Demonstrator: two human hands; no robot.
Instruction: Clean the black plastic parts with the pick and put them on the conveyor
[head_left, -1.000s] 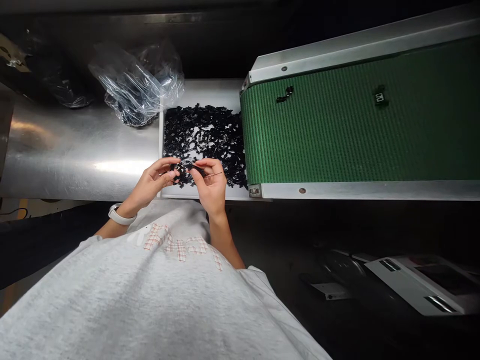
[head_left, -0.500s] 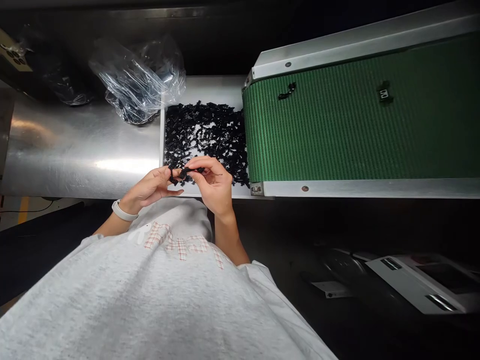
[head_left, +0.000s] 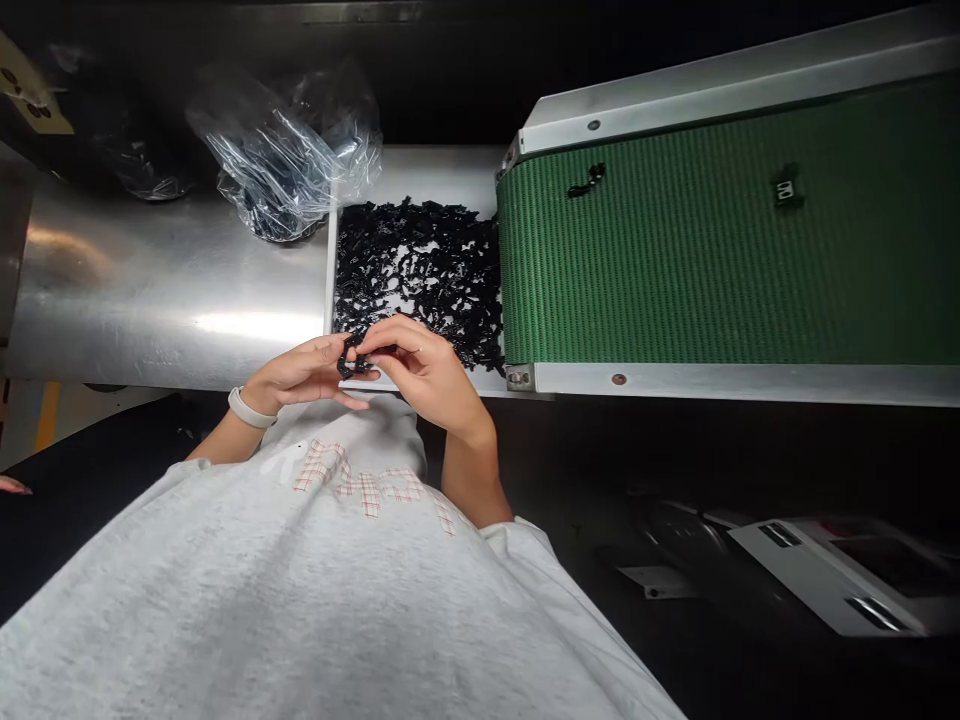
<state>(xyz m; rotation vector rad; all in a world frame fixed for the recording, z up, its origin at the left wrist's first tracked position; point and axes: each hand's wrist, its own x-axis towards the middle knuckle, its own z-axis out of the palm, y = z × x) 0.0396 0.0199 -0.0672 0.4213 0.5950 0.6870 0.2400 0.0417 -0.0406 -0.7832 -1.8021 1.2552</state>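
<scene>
L hand & R hand grasped blk plastic part; tray w/ blk pcs lay beyond grip, grn conveyor belt to R.

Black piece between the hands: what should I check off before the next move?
1. Left hand on the black piece: ok, its fingers are around it.
2. Right hand gripping firmly: cannot tell; its fingertips meet at the piece and hide the contact.
3. White tray close by: ok, the hands are at its near edge, beside the loose black pieces.
4. Clear bag off the tray: not ok, it overlaps the far-left corner in this view.
5. Two parts on the green belt apart: ok, with a wide gap.
6. Other person's fingers away from the hands: ok, at the left edge.
</scene>
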